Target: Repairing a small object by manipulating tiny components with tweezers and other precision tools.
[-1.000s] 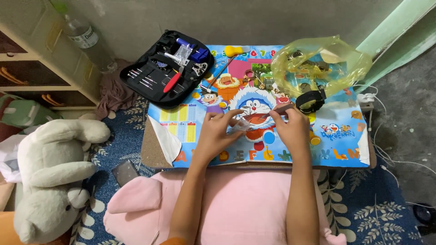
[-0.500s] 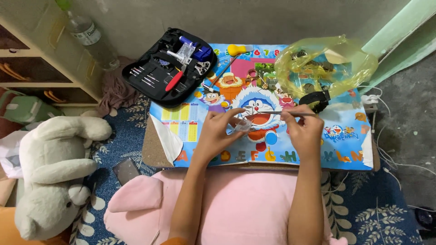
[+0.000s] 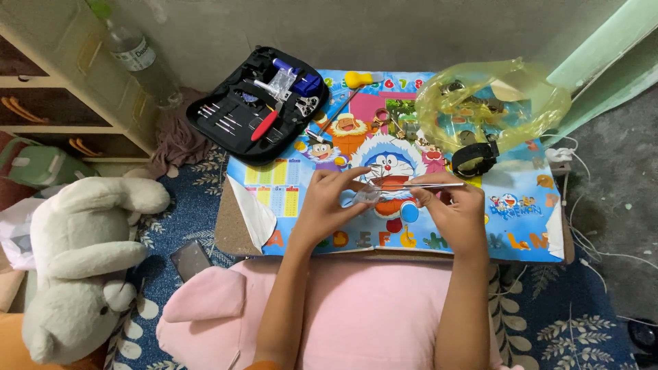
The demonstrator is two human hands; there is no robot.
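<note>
My left hand (image 3: 332, 205) pinches a small clear plastic piece (image 3: 369, 196) above the colourful cartoon-printed table top (image 3: 521, 219). Beside it, my right hand (image 3: 452, 212) grips thin metal tweezers (image 3: 411, 185), whose tips point left and touch or nearly touch the clear piece. Both hands hover over the middle of the low table, close together. What the clear piece contains is too small to tell.
An open black tool case (image 3: 257, 106) with small tools lies at the table's back left. A yellow plastic bag (image 3: 490, 103) of parts and a black watch (image 3: 474, 157) sit back right. A pink cushion (image 3: 356, 315), a plush toy (image 3: 86, 267) and a phone (image 3: 190, 259) lie nearby.
My right hand has shifted a little to the right and turned the tweezers level, tips toward the clear piece. My left hand stays in place with the piece.
</note>
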